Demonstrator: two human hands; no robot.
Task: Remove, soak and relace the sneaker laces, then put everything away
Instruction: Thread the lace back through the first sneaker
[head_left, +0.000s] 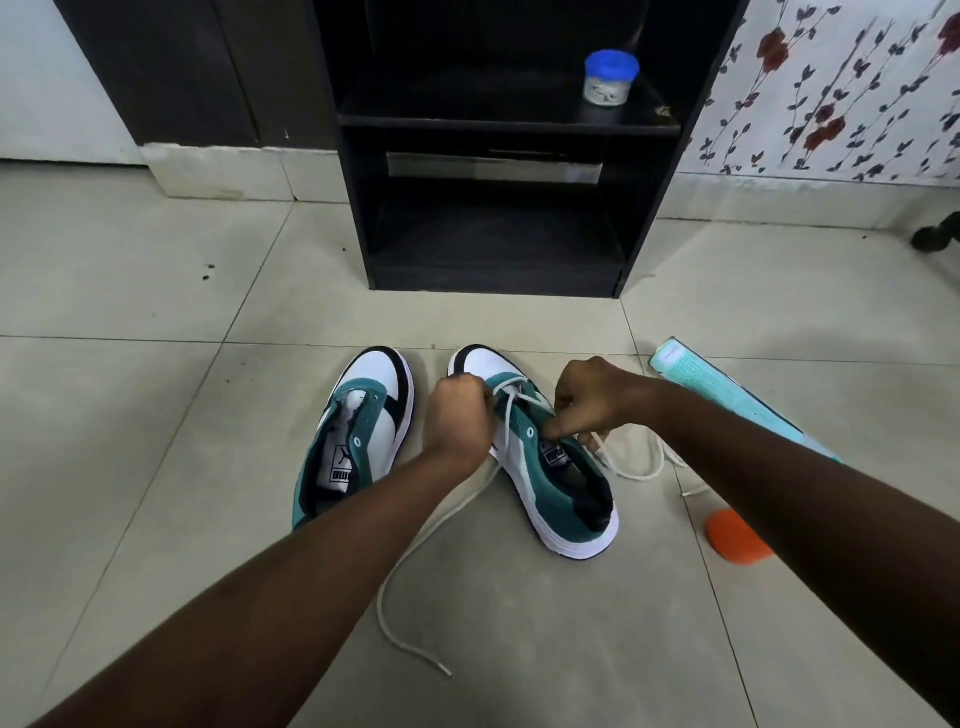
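Two teal, white and black sneakers stand side by side on the tiled floor. The left sneaker (358, 431) has no lace in its eyelets. The right sneaker (545, 467) carries a white lace (415, 551) crossed through its front eyelets. My left hand (457, 421) is closed on the lace's left end, which trails down the floor toward me. My right hand (592, 400) pinches the other end over the sneaker's tongue, and that end loops off to the right on the floor.
A black shelf unit (493, 156) stands just beyond the sneakers, with a blue-lidded tub (610, 78) on its upper shelf. A teal box (727, 395) and an orange object (735, 538) lie on the floor under my right forearm. Floral wallpaper covers the right wall.
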